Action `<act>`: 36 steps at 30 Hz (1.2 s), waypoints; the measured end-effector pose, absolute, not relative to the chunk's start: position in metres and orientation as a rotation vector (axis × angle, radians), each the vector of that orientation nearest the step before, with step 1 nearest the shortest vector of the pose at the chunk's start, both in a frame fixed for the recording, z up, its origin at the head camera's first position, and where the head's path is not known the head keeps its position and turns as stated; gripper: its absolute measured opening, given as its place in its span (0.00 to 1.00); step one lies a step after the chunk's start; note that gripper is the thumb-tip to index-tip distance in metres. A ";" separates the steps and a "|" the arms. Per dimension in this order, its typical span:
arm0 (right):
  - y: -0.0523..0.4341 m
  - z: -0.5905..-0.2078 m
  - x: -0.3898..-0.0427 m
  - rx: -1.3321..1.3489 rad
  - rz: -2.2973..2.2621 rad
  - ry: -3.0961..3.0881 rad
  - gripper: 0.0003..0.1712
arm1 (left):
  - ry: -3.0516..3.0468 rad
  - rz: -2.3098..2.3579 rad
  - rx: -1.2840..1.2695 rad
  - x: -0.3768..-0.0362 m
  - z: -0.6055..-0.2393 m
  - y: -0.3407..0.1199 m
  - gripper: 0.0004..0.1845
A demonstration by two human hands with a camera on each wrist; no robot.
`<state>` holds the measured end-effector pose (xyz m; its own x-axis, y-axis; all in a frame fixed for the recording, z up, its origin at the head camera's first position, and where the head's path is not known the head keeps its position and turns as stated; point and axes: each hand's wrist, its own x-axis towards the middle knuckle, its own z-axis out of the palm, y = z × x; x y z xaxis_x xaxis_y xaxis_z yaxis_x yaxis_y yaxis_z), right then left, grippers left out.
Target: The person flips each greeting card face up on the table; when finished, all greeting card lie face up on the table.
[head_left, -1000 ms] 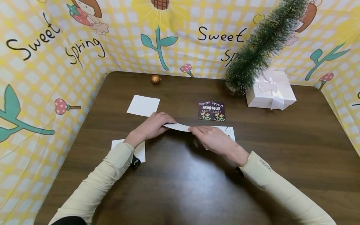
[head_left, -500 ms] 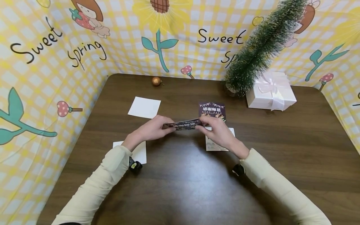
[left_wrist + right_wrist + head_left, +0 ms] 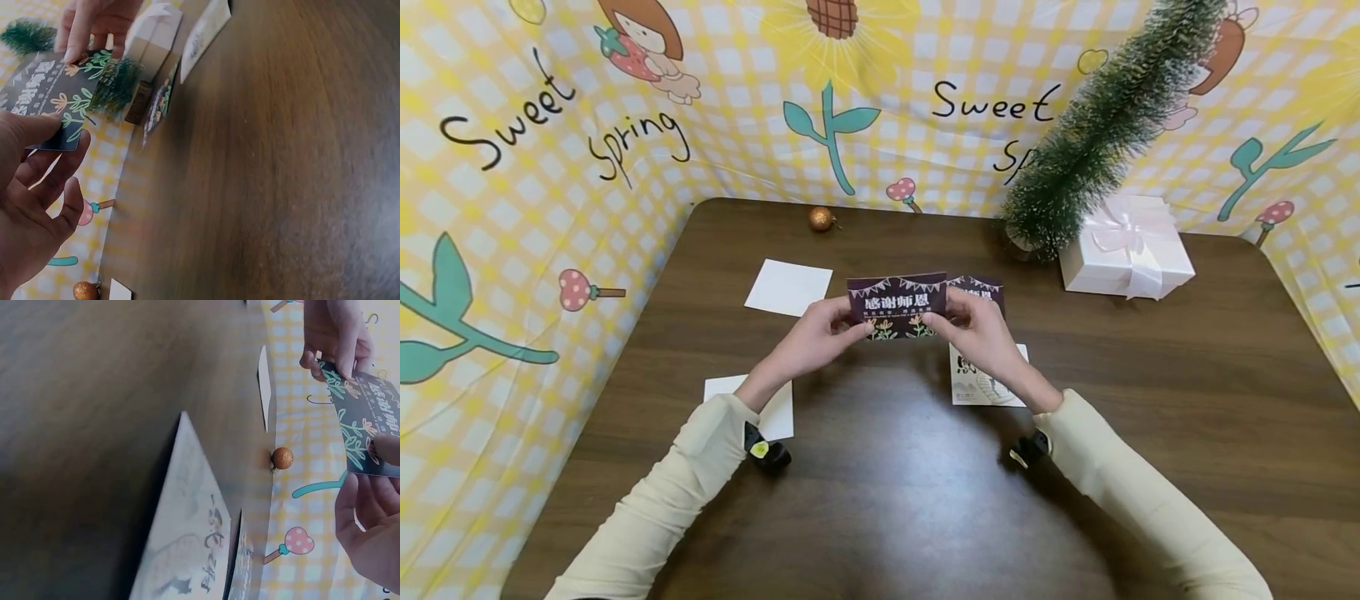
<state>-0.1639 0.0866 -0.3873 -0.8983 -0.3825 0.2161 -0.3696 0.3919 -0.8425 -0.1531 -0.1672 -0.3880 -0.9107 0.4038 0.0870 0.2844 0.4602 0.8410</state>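
Between both hands a dark purple greeting card [image 3: 897, 298] is held up above the table, its printed face with white characters, bunting and flowers turned toward me. My left hand [image 3: 817, 337] pinches its left end, thumb on the front and fingers behind. At the other end my right hand [image 3: 981, 333] pinches it the same way. The left wrist view shows the card [image 3: 78, 109] tilted between thumbs and fingers. Behind the right hand lies a second dark card [image 3: 992, 292], partly hidden. A cream card [image 3: 973, 387] with black writing lies below that hand, partly covered by it.
Two blank white cards lie at the left, a far one [image 3: 788, 287] and a near one [image 3: 778, 412] partly under the left wrist. A gold ornament ball [image 3: 821, 219], a small frosted tree [image 3: 1075, 175] and a white gift box [image 3: 1123, 250] stand along the back.
The held card has tilted up from nearly edge-on, with its white side showing, to its printed face toward me. Both hands keep hold of it and have rotated, thumbs now in front.
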 end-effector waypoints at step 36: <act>0.055 -0.403 -0.199 -0.369 -0.970 2.624 0.15 | 2.833 0.834 0.105 -0.176 -0.411 -0.161 0.13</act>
<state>-0.1986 0.0551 -0.4032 -0.9158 -0.3455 -0.2049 -0.1291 0.7361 -0.6644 -0.1764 -0.1612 -0.4108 -0.9802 0.1198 -0.1576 0.0153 0.8396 0.5429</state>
